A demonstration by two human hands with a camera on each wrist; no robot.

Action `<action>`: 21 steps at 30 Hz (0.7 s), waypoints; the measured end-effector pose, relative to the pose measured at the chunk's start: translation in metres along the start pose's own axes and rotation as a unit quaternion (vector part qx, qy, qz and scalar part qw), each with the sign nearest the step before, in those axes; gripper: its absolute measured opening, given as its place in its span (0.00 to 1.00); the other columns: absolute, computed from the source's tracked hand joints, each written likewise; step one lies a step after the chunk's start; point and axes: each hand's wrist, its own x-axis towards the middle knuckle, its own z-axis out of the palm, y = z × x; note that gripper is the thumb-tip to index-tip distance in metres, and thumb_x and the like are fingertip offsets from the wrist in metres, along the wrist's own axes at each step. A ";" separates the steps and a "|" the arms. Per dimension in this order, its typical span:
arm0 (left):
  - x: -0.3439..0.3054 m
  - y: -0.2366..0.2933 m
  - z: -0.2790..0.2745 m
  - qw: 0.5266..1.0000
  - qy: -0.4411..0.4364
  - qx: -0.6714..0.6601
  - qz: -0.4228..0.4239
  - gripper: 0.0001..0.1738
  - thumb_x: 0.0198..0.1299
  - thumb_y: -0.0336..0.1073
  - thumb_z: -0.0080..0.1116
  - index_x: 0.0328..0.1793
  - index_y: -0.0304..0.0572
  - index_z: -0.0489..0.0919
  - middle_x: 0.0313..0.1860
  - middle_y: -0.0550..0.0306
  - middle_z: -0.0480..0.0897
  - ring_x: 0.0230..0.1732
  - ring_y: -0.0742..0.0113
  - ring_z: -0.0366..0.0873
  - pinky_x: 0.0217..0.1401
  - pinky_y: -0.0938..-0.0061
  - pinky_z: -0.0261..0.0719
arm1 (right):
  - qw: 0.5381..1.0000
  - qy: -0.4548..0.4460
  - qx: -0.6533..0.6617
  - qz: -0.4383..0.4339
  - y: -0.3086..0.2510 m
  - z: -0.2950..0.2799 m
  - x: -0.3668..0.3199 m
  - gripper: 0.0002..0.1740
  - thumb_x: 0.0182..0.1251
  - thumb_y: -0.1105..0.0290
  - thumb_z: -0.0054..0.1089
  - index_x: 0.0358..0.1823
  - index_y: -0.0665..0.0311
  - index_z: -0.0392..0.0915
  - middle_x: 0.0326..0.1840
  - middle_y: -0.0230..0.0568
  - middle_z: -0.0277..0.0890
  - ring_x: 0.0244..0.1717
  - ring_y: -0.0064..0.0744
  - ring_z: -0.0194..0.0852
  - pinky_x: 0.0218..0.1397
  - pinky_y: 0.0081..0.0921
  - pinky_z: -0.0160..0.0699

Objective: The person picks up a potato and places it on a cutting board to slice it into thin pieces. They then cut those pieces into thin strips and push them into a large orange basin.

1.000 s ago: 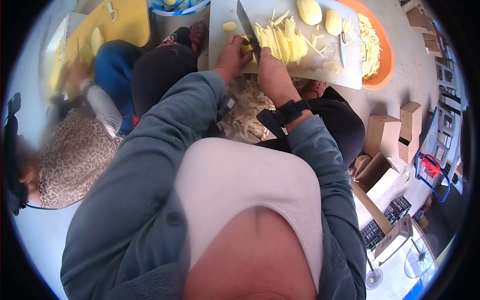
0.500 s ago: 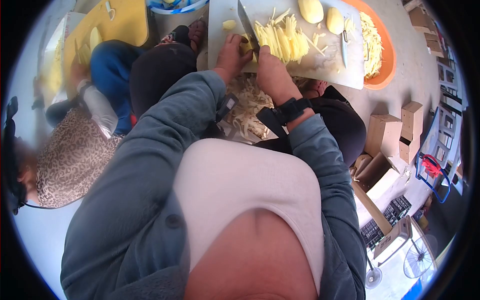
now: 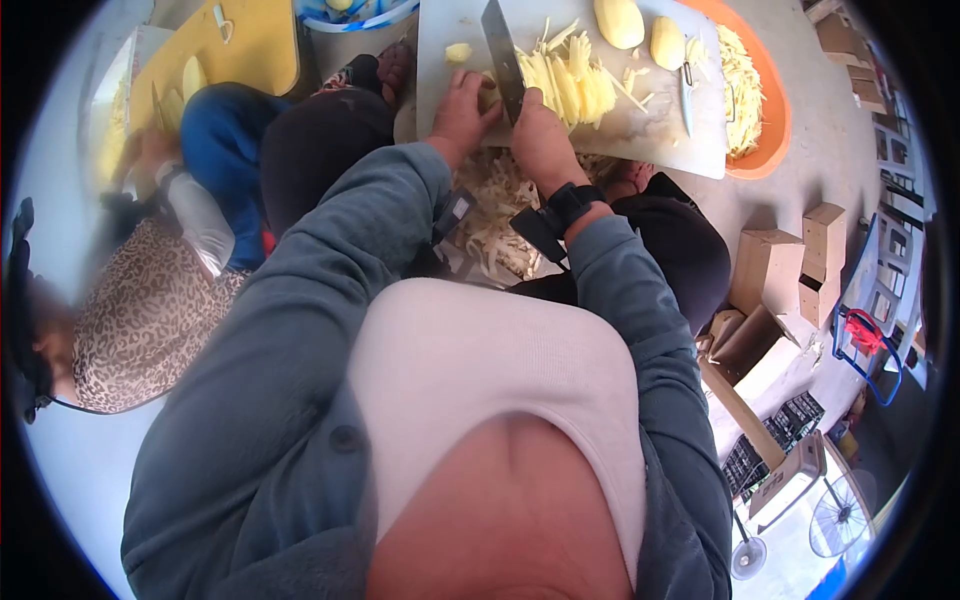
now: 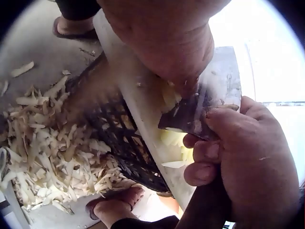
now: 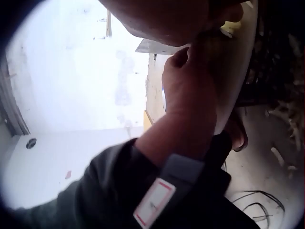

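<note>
A broad-bladed kitchen knife (image 3: 502, 55) stands on edge over the white cutting board (image 3: 650, 135), gripped at its handle end by my right hand (image 3: 545, 142). On the blade's left side my left hand (image 3: 462, 118) holds a piece of potato (image 4: 170, 97), mostly covered by curled fingers. The left wrist view shows the right thumb and fingers around the blade's heel, with the blade close beside the left fingertips. Right of the blade lies a heap of potato strips (image 3: 570, 80). Two whole peeled potatoes (image 3: 619, 24) and a small potato chunk (image 3: 458, 53) rest on the board.
A peeler (image 3: 686, 100) lies near the board's right end, beside an orange basin (image 3: 775, 125) of potato strips. Peelings (image 4: 52, 157) cover the floor below. To the left another person (image 3: 150, 310) sits at a yellow board (image 3: 260, 50). Cardboard boxes (image 3: 765, 265) stand right.
My right hand and wrist have turned slightly, and the knife blade has tilted and shifted a little right, showing more of its face. The left hand stays at the potato piece.
</note>
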 end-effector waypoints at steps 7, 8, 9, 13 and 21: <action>-0.001 0.002 -0.001 0.996 -0.031 -0.035 -0.073 0.18 0.51 0.37 0.64 0.46 0.42 0.73 0.48 0.47 0.70 0.45 0.46 0.74 0.47 0.60 0.74 | 0.996 0.026 -0.057 -0.071 -0.001 -0.009 -0.012 0.10 0.59 0.81 0.45 0.43 0.74 0.61 0.28 0.66 0.75 0.35 0.64 0.77 0.40 0.51 0.75; -0.001 0.002 0.000 0.996 -0.031 -0.036 -0.073 0.18 0.51 0.37 0.64 0.46 0.42 0.73 0.48 0.47 0.70 0.45 0.46 0.74 0.47 0.60 0.74 | 0.996 0.014 -0.052 -0.067 -0.004 -0.010 -0.014 0.12 0.57 0.82 0.46 0.43 0.74 0.62 0.30 0.66 0.76 0.37 0.63 0.77 0.41 0.50 0.75; -0.001 0.001 0.001 0.998 -0.021 -0.023 -0.060 0.18 0.50 0.37 0.64 0.46 0.42 0.73 0.47 0.47 0.70 0.45 0.46 0.74 0.47 0.60 0.75 | 0.997 0.003 -0.047 -0.063 -0.006 -0.010 -0.016 0.13 0.56 0.84 0.47 0.43 0.74 0.62 0.31 0.65 0.76 0.39 0.63 0.77 0.43 0.48 0.76; -0.001 0.003 -0.001 0.997 -0.020 -0.019 -0.067 0.19 0.49 0.37 0.65 0.45 0.42 0.73 0.46 0.48 0.70 0.44 0.48 0.75 0.46 0.61 0.75 | 0.996 0.004 -0.047 -0.070 -0.007 -0.010 -0.018 0.13 0.56 0.83 0.46 0.44 0.75 0.62 0.30 0.66 0.76 0.38 0.63 0.77 0.43 0.48 0.76; 0.001 0.001 0.001 0.998 -0.014 -0.012 -0.059 0.19 0.48 0.37 0.66 0.45 0.42 0.73 0.46 0.48 0.70 0.45 0.49 0.75 0.47 0.62 0.76 | 0.998 -0.015 -0.030 -0.051 -0.010 -0.013 -0.015 0.13 0.57 0.83 0.44 0.45 0.76 0.62 0.32 0.68 0.76 0.41 0.64 0.77 0.45 0.49 0.75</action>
